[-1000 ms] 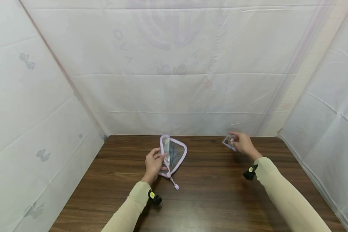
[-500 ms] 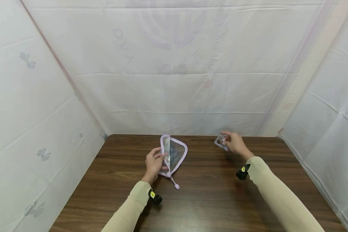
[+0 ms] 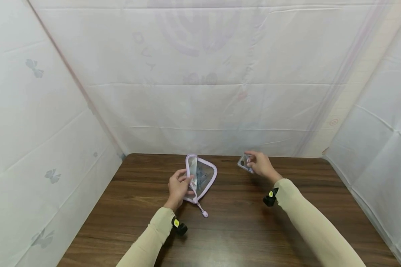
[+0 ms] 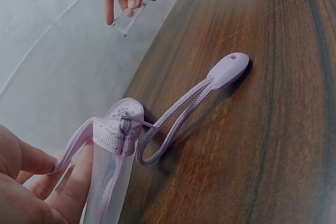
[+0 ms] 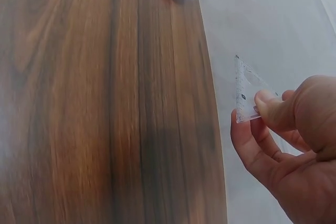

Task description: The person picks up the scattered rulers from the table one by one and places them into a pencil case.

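My left hand [image 3: 178, 188] grips one edge of a mesh zip pouch [image 3: 215, 172] with lilac trim, its mouth spread apart. Bluish shapes show on or behind the mesh. In the left wrist view, the thumb and fingers pinch the lilac zip edge, and a corded zip pull [image 4: 228, 72] lies over the wood. To the right of the pouch, my right hand [image 3: 263, 166] holds a clear plastic set square [image 3: 243, 163] between thumb and fingers. The right wrist view shows markings along the edge of the set square [image 5: 240, 90].
Both hands work over the far part of a dark wood-grain table [image 3: 234, 230]. Pale, creased sheeting [image 3: 200, 111] rises behind the table and along both sides. Each wrist wears a black camera on a strap.
My right hand has moved left with the set square, nearer the pouch. The left hand and the pouch have stayed in place.
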The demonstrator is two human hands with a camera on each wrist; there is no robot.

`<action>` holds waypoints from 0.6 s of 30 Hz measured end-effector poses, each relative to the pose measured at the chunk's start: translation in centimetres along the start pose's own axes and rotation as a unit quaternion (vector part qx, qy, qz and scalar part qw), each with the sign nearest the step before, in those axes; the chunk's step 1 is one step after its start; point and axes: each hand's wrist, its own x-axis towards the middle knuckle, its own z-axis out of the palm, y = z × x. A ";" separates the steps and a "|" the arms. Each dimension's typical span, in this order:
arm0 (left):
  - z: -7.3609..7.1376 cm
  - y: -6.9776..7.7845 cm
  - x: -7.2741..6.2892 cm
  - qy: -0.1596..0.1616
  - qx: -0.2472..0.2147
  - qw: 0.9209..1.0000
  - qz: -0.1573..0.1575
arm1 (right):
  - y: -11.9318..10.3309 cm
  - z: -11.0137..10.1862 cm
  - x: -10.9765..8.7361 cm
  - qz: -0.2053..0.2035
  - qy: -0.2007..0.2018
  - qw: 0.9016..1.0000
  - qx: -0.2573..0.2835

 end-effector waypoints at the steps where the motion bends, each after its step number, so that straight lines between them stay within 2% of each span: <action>1: 0.0 0.0 0.0 0.000 0.000 1.000 0.000 | -0.1 0.2 0.1 -0.002 -0.002 1.000 0.000; 18: -0.1 0.0 -0.1 0.001 0.010 1.000 0.000 | -1.4 3.2 1.4 -0.029 -0.013 0.999 -0.006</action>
